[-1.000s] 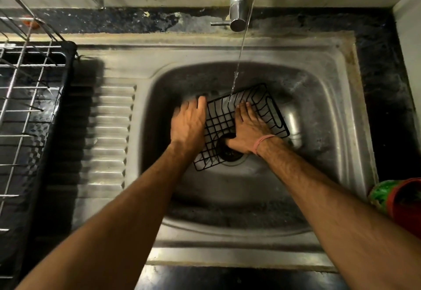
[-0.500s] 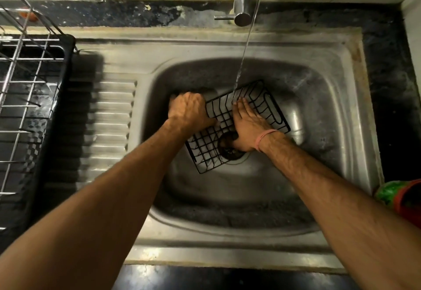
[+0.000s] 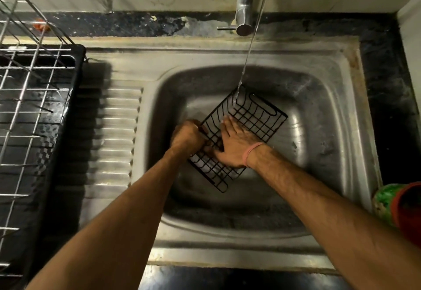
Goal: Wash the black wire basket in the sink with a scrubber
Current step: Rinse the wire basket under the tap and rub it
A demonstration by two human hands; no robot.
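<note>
**Wet wire basket held two-handed under the tap**

The black wire basket (image 3: 246, 134) is seen in the centre of the frame, lying slantwise in the sink (image 3: 330, 116), its upper corner under the thin stream from the tap (image 3: 247, 4). The left hand (image 3: 188, 135) is clenched round the basket's left rim wire. The right hand (image 3: 234, 145) is laid flat on the grid with fingers straight, pressing it down. No scrubber can be made out; whether one is hidden under a palm cannot be told.

The basket is judged light and stiff, though thin wires may flex a little under pressure. Coated wire under running water is likely slippery, so a curled grip on the thicker rim is probably safest, with the oval handle loop (image 3: 262, 105) near the upper right corner as an alternative. Little fragility is expected; scraping against the steel basin is the main risk.
</note>
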